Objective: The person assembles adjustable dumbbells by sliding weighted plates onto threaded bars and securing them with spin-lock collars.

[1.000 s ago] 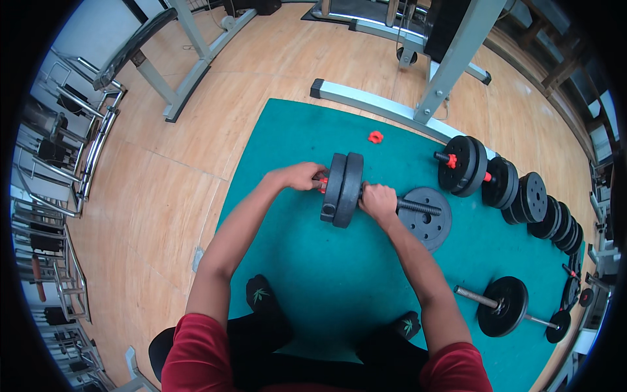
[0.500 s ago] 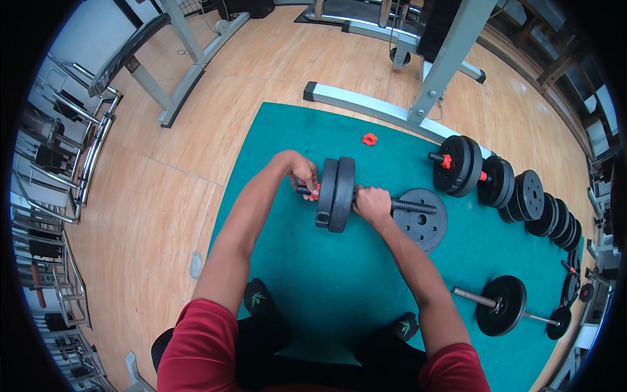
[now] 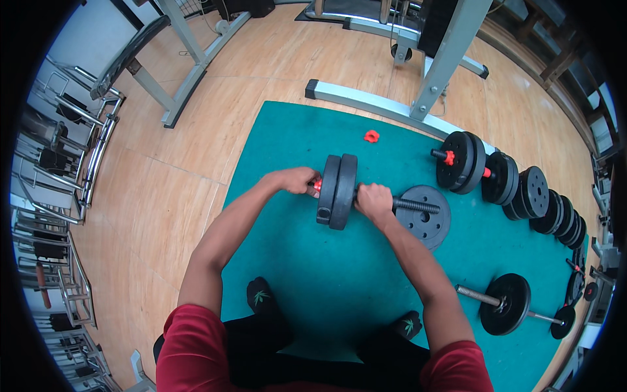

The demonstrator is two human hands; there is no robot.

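Two dark weight plates (image 3: 342,193) stand upright side by side on a threaded dumbbell bar (image 3: 418,206). My right hand (image 3: 374,201) is wrapped round the bar just right of the plates. At the bar's left end, my left hand (image 3: 298,180) has its fingers closed round a red star-shaped collar (image 3: 318,185), which lies against the outer plate and is partly hidden. The bar's bare right end reaches over a loose grey plate (image 3: 432,230) lying flat on the green mat (image 3: 307,261). A second red collar (image 3: 371,136) lies on the mat beyond the plates.
A loaded dumbbell (image 3: 461,163) and a row of plates (image 3: 535,191) run along the mat's right side. Nearer, another loaded bar (image 3: 506,304) lies on the mat. A grey machine frame (image 3: 366,99) borders the far edge; a bench (image 3: 134,55) stands far left.
My left hand has turned round the red collar, its wrist lower and its elbow further out. My right hand keeps its hold on the bar, and the plates have barely moved.
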